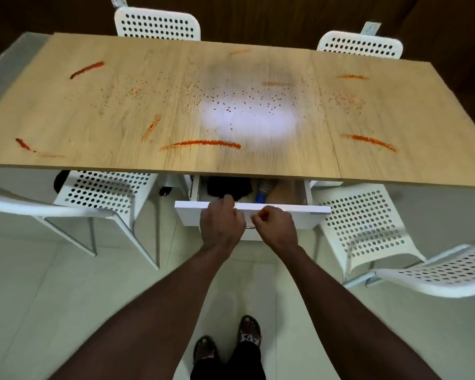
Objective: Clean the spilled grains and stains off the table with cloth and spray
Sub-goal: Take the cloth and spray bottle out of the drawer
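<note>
The wooden table [66, 119] carries several red stains, such as a long streak [200, 144] near the front edge, and scattered red grains [247, 102] across its middle. Under the front edge a white drawer [285, 208] stands pulled out. Inside it lie a dark cloth [228, 185] and a spray bottle [263, 191] with a blue part, both partly hidden by the tabletop. My left hand [221, 222] grips the drawer's front edge, fingers curled over it near the cloth. My right hand [274, 224] hovers in front of the drawer face with curled fingers, holding nothing visible.
White perforated chairs stand around the table: two at the far side [157, 24] [359, 45], one at the near left [104, 193] and one at the near right [362, 223]. More chair backs reach in at both lower sides. Pale tiled floor [39, 311] lies below, with my feet on it.
</note>
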